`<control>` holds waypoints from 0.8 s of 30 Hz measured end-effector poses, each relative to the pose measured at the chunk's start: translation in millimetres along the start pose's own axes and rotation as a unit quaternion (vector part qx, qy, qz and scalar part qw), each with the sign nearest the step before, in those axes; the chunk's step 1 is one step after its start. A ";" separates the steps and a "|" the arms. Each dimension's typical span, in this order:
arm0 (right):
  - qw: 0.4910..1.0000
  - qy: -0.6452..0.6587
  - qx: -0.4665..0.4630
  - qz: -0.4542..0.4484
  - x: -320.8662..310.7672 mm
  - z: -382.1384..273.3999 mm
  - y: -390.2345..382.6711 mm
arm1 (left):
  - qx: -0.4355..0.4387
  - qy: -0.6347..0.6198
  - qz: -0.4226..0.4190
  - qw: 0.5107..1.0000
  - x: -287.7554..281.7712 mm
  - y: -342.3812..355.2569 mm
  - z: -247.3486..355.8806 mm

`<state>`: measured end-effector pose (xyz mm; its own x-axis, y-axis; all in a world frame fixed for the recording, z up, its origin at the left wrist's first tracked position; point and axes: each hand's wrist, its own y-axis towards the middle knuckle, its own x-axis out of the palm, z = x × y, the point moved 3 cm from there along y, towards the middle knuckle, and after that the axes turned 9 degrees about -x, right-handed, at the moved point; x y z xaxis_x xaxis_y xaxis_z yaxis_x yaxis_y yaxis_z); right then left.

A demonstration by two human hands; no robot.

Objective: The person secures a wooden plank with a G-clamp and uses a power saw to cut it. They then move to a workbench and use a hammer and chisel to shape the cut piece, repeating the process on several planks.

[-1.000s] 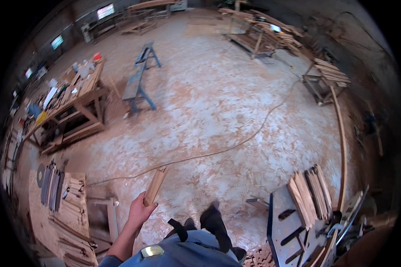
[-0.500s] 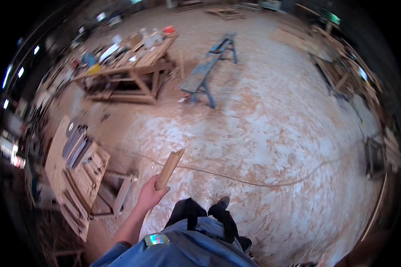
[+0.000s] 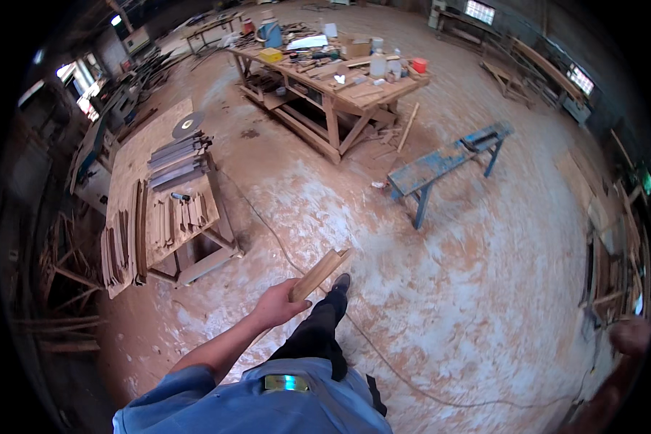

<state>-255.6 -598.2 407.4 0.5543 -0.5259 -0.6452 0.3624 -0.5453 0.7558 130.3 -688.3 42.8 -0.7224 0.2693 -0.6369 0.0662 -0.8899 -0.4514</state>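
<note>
A short pale wooden board point(image 3: 318, 275) with a shaped profile is in my left hand point(image 3: 281, 302), whose fingers wrap round its near end; the board points forward over the floor. My right hand point(image 3: 628, 335) hangs at the dim right rim of the view; its fingers are too dark and blurred to read. Below the board my dark-trousered leg and shoe point(image 3: 340, 286) reach forward.
A plywood bench point(image 3: 120, 210) with wooden strips stands left. Ahead are a cluttered wooden table point(image 3: 369, 98) and a narrow blue trestle bench point(image 3: 430, 166). A cable point(image 3: 427, 398) crosses the dusty floor. Timber point(image 3: 615, 239) leans at the right; scrap wood point(image 3: 69, 289) lies far left.
My view has turned left and moved forward: the cluttered table and benches have shifted rightward in view, and the plywood bench appears higher. The board stays in my left hand. One foot has stepped forward.
</note>
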 end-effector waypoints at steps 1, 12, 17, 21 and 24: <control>1.000 0.022 0.021 -0.001 17.6 18.5 -4.5 | 0.000 -0.012 0.000 1.000 -0.9 14.6 6.0; 0.887 0.279 0.344 -0.133 393.4 199.3 -54.6 | 0.183 -0.182 -0.084 0.963 -30.3 262.1 168.2; 0.832 0.359 0.401 -0.135 532.0 219.3 -13.2 | 0.270 -0.136 -0.084 0.949 -67.3 331.0 242.9; 0.758 0.453 0.465 -0.069 584.8 252.2 40.8 | 0.261 -0.161 -0.102 0.946 -93.0 375.5 268.1; 0.726 0.481 0.488 -0.052 613.0 282.0 71.0 | 0.241 -0.164 -0.098 0.952 -112.7 420.2 274.4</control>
<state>-101.4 -1143.3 34.1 0.9992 -0.0060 0.0396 -0.0047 -0.9994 -0.0342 50.7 -1193.6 96.4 -0.8694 0.3887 -0.3052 -0.3585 -0.9211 -0.1520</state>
